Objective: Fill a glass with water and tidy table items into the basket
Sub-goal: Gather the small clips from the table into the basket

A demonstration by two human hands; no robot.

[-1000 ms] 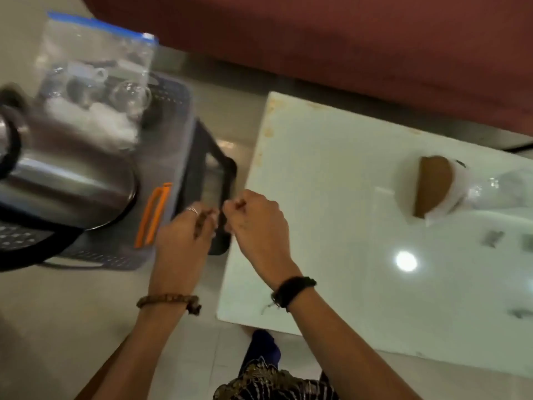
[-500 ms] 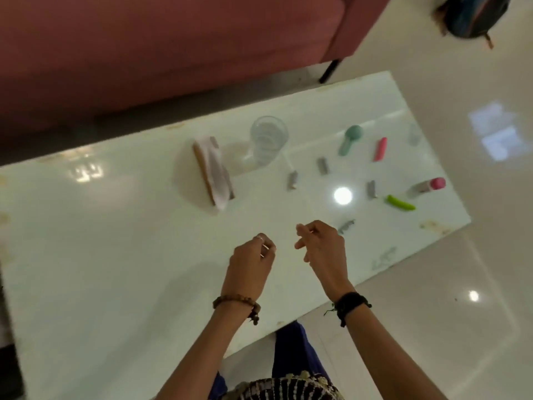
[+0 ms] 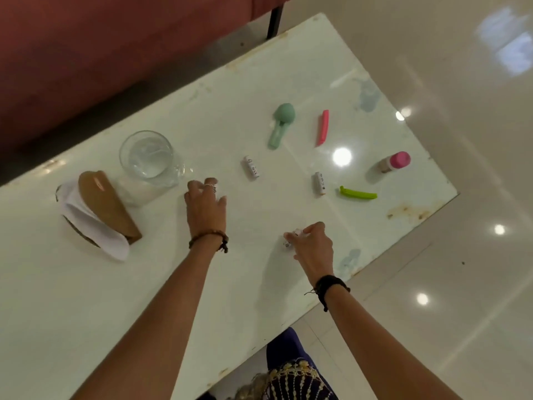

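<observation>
A white glossy table fills the view, with a red sofa at its far edge and pale tiled floor to the right; the basket is out of sight. Half a second ago both hands hung empty above the tabletop; now each has come down onto a small white battery, so the pick-up stage of the tidying has begun.

At nine o'clock stands a brown napkin holder with white tissue. Just beside it, toward ten o'clock, the glass already holds water, so that part of the task looks done. The left hand rests at the centre, fingers curled narrowly over a battery that peeks out at the fingertips. A second battery lies loose at twelve o'clock, with a green scoop beyond it. The right hand sits at four o'clock, pinching another battery between thumb and fingertips. Further right lie a pink clip, a fourth battery, a green clip and a pink-capped bottle, all still to be gathered.
</observation>
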